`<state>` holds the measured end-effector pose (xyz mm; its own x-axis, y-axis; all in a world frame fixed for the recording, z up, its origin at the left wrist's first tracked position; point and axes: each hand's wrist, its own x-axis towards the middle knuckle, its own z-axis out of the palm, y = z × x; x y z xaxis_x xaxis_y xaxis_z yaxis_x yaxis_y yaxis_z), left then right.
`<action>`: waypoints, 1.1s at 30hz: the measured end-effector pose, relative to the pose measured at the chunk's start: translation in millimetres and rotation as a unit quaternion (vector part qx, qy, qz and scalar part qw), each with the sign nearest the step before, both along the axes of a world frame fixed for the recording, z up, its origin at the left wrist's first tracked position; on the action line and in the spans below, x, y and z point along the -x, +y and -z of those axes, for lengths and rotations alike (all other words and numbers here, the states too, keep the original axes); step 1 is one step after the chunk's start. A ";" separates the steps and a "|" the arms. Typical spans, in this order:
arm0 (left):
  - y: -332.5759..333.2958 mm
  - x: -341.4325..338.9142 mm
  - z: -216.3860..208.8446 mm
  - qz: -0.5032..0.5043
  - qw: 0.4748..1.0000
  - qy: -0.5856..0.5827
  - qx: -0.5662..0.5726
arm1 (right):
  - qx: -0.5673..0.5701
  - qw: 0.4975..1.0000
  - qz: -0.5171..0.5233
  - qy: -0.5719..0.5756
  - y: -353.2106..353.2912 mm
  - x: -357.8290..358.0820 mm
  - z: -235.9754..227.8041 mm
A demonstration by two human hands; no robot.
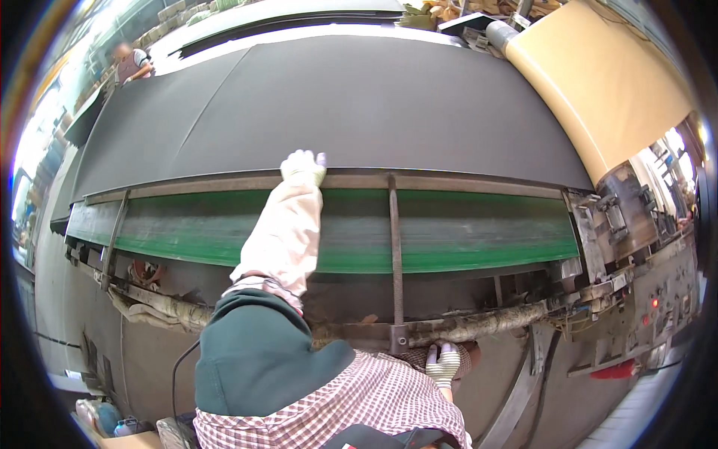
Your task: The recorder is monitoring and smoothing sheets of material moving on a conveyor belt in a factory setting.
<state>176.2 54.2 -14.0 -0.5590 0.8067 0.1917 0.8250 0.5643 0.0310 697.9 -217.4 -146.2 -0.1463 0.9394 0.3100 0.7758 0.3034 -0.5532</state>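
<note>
A wide dark grey sheet (pixel 359 105) lies across the machine bed, with a thin seam or line running over its left part. My left hand (pixel 303 166), in a pale work glove, rests on the near edge of this sheet. Its fingers lie flat and the thumb stands apart; nothing shows in its grasp. A white sleeve guard (pixel 280 232) covers that forearm. Low by my leg, beside the lower rail, is my right hand (pixel 443 364) in a striped glove. Its fingers look extended, and no held thing shows.
Below the sheet's edge runs a green belt (pixel 464 232), crossed by a metal upright (pixel 396 254). A wrapped pipe (pixel 486 323) lies nearer. At right stand a tan sheet roll (pixel 598 82) and a control panel (pixel 658 307) with red lights. Another person (pixel 132 63) works at far left.
</note>
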 end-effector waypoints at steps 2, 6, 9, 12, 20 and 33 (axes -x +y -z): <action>9.1 -29.8 -6.0 0.015 1.000 -0.012 0.000 | 0.015 1.000 0.018 -0.013 -0.8 0.1 -0.5; 16.6 -43.5 -18.2 0.123 0.990 -0.060 0.042 | 0.023 0.999 0.032 -0.016 -1.8 2.3 0.2; 12.7 -12.0 -20.9 0.147 0.986 -0.079 0.015 | 0.020 0.999 0.031 -0.018 -1.8 2.8 1.1; -1.6 52.4 -24.4 -0.026 0.994 -0.098 0.048 | 0.029 0.999 0.032 -0.031 -2.3 2.1 1.2; -38.2 140.6 -20.2 -0.071 0.979 -0.144 0.127 | 0.002 1.000 0.021 -0.007 2.2 2.9 2.6; 45.8 21.1 -40.0 0.186 0.937 -0.227 0.188 | -0.005 1.000 0.008 -0.013 3.0 -0.6 -6.8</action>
<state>155.1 100.0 26.0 -0.1805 0.9247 -0.3353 0.9165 0.2818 0.2838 698.5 -214.4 -139.4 -0.1401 0.9383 0.3161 0.7943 0.2971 -0.5299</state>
